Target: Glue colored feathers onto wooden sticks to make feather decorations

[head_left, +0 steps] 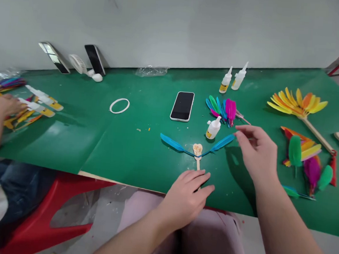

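Possibly the weakest spot is the slim crossing of quills at the neck of the wooden handle [198, 165], which lies on the green tabletop [138, 156] in front of the person. The left blue feather [171, 142] and the right blue feather [222, 143] spread from there like wings. The right hand [257, 149] seems to pinch the right feather's tip between thumb and finger; a tug so far out could swing its quill off the neck or bend the vane. The left hand [189, 199] lies over the handle's lower part, fingers spread; whether it grips or merely presses, I cannot tell. Should that hold be loose, the handle could twist with the pull. Just beyond the right feather, a white squeeze bottle [213, 128] stands upright, and a sideways sweep of feather or knuckles might topple it toward the loose feather bundle [222, 109] behind.
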Demonstrator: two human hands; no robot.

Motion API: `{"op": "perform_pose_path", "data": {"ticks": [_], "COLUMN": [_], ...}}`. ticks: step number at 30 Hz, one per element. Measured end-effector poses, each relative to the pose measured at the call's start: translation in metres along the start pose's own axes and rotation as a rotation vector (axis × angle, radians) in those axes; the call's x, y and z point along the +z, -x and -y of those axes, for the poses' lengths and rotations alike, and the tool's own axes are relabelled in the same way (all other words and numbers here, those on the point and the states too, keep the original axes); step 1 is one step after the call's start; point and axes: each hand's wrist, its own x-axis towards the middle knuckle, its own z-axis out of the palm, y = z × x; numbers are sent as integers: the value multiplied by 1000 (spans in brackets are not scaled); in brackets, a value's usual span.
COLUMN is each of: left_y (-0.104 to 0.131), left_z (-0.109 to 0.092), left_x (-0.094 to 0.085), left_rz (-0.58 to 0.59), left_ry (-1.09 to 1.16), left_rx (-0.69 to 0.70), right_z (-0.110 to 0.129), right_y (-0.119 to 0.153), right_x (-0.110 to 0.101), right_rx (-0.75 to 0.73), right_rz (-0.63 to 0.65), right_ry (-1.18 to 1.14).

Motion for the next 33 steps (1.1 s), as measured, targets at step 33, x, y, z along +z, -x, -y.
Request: {"op": "perform_pose_path", "data": {"ticks": [33], "left_y": [-4], "left_z": [10], "left_x": [1], "left_rz": [-2], "left_ry": [-40], "left_rx": [-94], "right_z": [-15], "right_y": [17], "right_x": [27], "right_rx": [-720], "right_rz": [470], "right_ry": [564]}}
